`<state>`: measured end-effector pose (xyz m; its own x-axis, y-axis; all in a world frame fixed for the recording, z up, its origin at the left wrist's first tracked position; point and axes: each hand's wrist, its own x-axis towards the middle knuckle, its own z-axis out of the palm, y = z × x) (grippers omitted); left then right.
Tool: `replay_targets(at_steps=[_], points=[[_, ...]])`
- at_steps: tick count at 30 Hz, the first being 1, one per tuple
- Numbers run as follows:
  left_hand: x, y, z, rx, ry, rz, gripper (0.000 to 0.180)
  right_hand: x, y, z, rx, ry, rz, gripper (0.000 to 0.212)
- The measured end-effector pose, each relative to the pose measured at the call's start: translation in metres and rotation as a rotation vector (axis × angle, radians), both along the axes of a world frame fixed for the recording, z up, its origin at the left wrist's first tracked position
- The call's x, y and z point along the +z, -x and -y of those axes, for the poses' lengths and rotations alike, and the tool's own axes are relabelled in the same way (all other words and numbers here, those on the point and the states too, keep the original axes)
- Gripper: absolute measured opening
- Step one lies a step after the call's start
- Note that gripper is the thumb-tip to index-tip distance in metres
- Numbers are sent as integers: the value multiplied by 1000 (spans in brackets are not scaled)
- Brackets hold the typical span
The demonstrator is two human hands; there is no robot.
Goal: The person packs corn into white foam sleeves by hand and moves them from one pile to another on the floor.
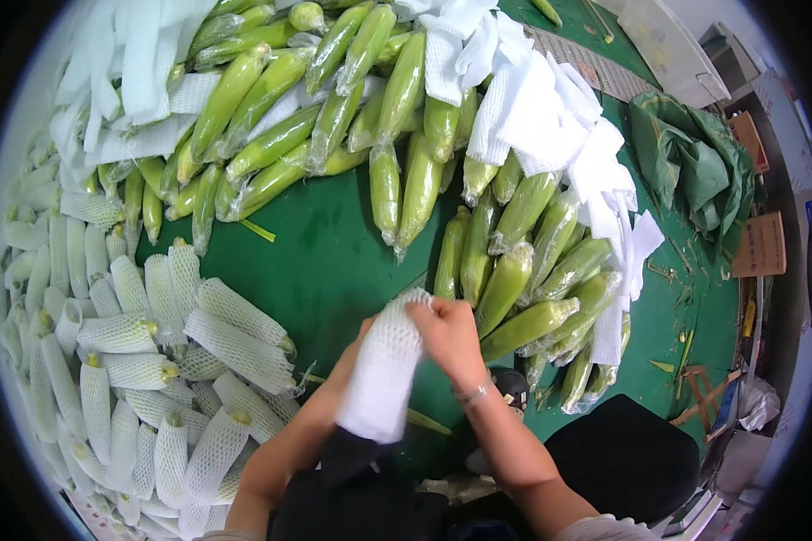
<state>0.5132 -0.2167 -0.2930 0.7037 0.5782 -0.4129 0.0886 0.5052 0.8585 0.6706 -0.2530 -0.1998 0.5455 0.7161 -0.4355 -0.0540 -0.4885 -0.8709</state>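
Note:
A white foam net sleeve (pixel 381 371) is held up in front of my body, above the near edge of the green table (pixel 320 257). My right hand (pixel 447 332) pinches its upper rim between thumb and fingers. My left hand (pixel 363 332) grips it from the other side, with most of its fingers hidden behind the mesh. Whether a corn cob is inside cannot be made out. Close to my right hand lie green corn cobs (pixel 507 287) wrapped in clear film. On the left are many cobs in white net sleeves (pixel 189 437).
More film-wrapped corn cobs (pixel 271 95) curve across the far side. Flat white sleeves lie in a stack (pixel 140 59) at far left and a loose heap (pixel 537 113) on the right. Beyond are a green sack (pixel 690 162) and a white bin (pixel 672 45). A black rounded object (pixel 627 455) stands near right.

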Motion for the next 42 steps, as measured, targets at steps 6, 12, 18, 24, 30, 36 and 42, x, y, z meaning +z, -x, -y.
replay_targets(at_steps=[6, 12, 18, 24, 30, 36, 42], points=[[-7, -36, -24, 391, 186, -16, 22, -60, -12, -17, -365, -62, -391, 21], [-47, -42, -25, 479, -135, -349, 24, -91, 8, 8, -573, -152, -534, 15], [-87, -44, -30, 427, -316, -520, 26, -155, 15, -2, -609, -148, -459, 21], [-74, -20, -40, 142, -703, -658, 23, -173, 20, 1, -425, 76, -352, 25], [-20, 20, -58, 160, -1012, -421, 37, -158, 43, -10, -157, 2, -801, 24], [104, 180, -57, 179, 156, -92, 100, 67, 32, -68, 1217, -44, 697, 19], [234, 350, -63, -113, -52, -646, 103, 54, -173, -144, 1159, 180, 1934, 35]])
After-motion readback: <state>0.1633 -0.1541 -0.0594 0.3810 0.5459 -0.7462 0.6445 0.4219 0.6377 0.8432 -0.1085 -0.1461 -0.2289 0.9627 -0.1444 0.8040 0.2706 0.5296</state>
